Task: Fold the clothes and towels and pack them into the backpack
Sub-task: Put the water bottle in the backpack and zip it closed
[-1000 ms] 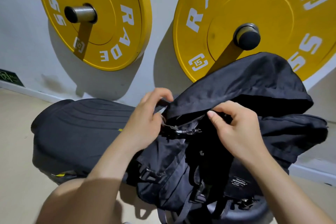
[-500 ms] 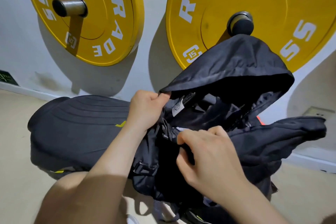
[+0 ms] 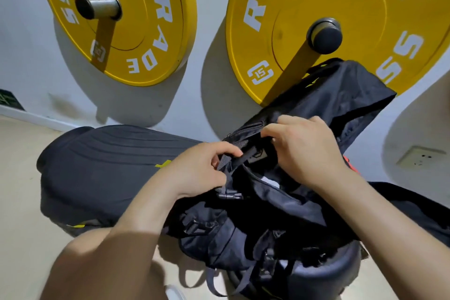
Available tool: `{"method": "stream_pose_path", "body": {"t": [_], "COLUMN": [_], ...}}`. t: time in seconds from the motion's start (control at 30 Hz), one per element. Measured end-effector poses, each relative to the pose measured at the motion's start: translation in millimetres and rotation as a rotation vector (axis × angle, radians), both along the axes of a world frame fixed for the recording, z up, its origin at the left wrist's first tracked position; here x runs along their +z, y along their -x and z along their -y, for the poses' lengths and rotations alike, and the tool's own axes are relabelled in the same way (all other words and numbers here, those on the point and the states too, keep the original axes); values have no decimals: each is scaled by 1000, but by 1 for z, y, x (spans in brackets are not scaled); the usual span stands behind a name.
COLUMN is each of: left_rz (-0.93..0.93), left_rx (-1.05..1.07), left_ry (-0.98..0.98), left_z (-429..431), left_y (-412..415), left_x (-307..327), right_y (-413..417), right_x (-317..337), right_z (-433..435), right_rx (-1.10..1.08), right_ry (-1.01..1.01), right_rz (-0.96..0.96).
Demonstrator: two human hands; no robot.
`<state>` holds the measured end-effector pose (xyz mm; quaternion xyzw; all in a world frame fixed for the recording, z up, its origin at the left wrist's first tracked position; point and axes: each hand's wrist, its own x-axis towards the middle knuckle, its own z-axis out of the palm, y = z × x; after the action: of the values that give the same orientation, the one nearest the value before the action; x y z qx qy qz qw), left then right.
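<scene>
A black backpack (image 3: 243, 231) with straps and buckles rests on a dark rounded stand in front of me. Its top flap (image 3: 341, 95) is raised toward the wall. My left hand (image 3: 199, 173) pinches a grey strap at the near left rim of the opening. My right hand (image 3: 306, 151) grips the black fabric edge at the far side of the opening. A bit of white cloth (image 3: 267, 181) shows inside the opening. No other clothes or towels are visible.
Two yellow weight plates (image 3: 136, 31) (image 3: 365, 7) hang on pegs on the white wall behind. A black padded bench (image 3: 102, 168) lies on the beige floor to the left. A wall socket (image 3: 420, 157) sits at right, something orange (image 3: 350, 163) beside the backpack.
My right hand has moved up from the front of the backpack to the far rim of the opening. The flap has tipped further back. My left hand now pinches the strap.
</scene>
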<state>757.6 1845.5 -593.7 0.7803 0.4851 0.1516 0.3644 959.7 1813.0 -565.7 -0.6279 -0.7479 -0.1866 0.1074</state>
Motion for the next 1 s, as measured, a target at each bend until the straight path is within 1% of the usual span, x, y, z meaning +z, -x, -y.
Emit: {"method": "stream_pose_path", "body": {"t": [0.07,0.13,0.2,0.27,0.43,0.53,0.6,0.67,0.7,0.73,0.77,0.8,0.83,0.87,0.9,0.93,0.97,1.0], "left_rz": [-126,-234,-264,-258,-337,-293,-212,-172,-172,-184,-194,-195,-185,-187,-206,-250,-307,-366], "left_rx": [6,51,103,133,118,162,124,46,42,62,109,158,208,264,311,338,332,294], "left_ry": [-15,-142,-286,-345,-444,-524,-626,-725,-775,-778,-731,-646,-553,-471,-410,-357,-299,-229], "left_z": [5,7,9,10,12,11,9,8,9,8,5,0,-6,-14,-23,-32,-40,-46], "left_y": [1,-3,-7,-7,-13,-12,-15,-24,-29,-30,-26,-20,-12,-3,7,16,24,33], "left_x": [2,0,-2,-3,-12,-18,-23,-23,-22,-19,-14,-9,-4,0,3,3,2,2], "right_y": [0,1,-1,-5,-13,-13,-5,5,6,4,-4,-18,-39,-63,-85,-102,-110,-109], "right_x": [-2,-3,2,9,9,3,6,14,18,23,29,34,37,37,37,34,28,19], "right_z": [3,5,4,3,-1,-2,-2,1,4,9,15,21,28,34,42,49,53,55], "right_rx": [-13,-28,-11,-23,10,74,145,240,281,292,277,232,145,4,-163,-330,-445,-463], "right_ry": [51,121,168,200,245,215,173,175,202,240,260,226,148,76,75,189,362,535], "right_rz": [-105,-177,-283,-383,-445,-569,-665,-703,-711,-731,-767,-785,-764,-700,-643,-641,-745,-942]}}
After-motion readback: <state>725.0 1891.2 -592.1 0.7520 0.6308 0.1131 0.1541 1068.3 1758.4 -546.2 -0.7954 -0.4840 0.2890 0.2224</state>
